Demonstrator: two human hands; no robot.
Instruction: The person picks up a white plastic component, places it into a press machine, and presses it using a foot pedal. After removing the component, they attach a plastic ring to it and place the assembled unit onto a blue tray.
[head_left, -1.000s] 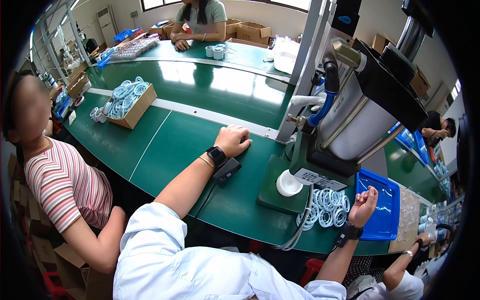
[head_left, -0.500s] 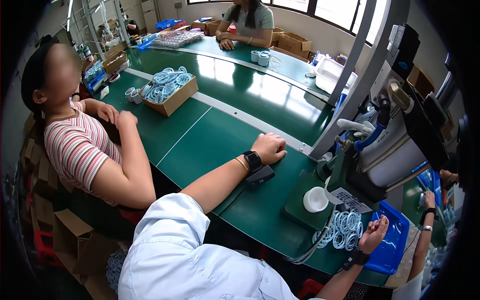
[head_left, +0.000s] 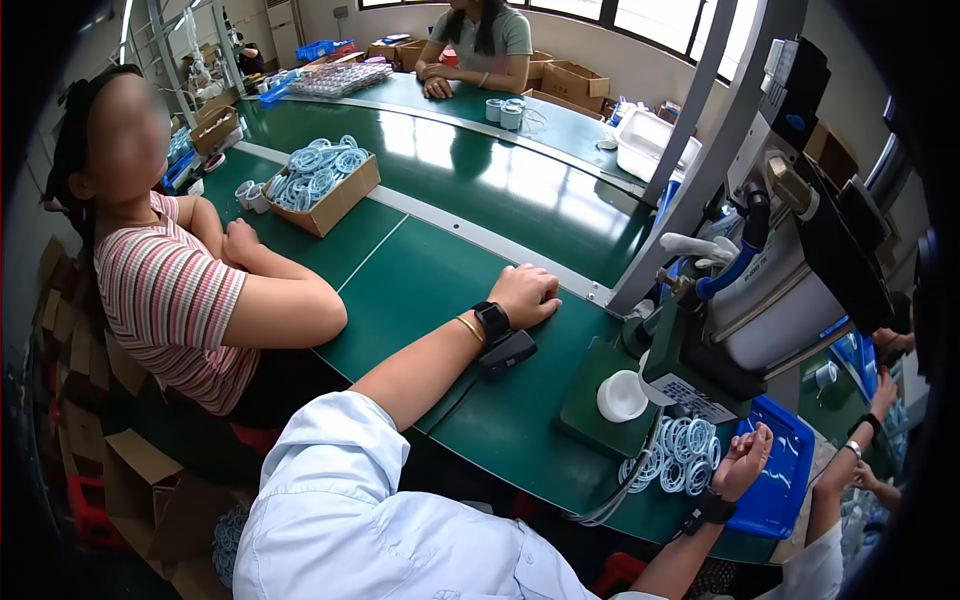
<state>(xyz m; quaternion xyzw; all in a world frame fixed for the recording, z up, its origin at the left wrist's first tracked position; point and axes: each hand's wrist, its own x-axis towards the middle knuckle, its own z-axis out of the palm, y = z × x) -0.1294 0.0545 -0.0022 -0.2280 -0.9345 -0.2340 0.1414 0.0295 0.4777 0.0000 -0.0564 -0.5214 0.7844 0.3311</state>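
My left hand rests on the green tabletop, its fingers curled loosely and nothing visible in them. A black watch and a dark box-shaped device are strapped at that wrist. To the right, my right hand is held palm inward with bent fingers, no object visible in it. It is beside a cluster of pale blue coiled rings and over the near edge of a blue tray. Between my hands, a white round cup-like piece sits on the green base of a bench press machine.
A cardboard box full of pale blue coils stands at the far left, with small white cylinders beside it. A person in a striped top sits at my left; another sits across. A metal post rises behind the machine.
The view has shifted slightly. The person at my left has lowered their forearms onto the table edge. A co-worker's hands at far right have moved. My own hands keep nearly the same pose.
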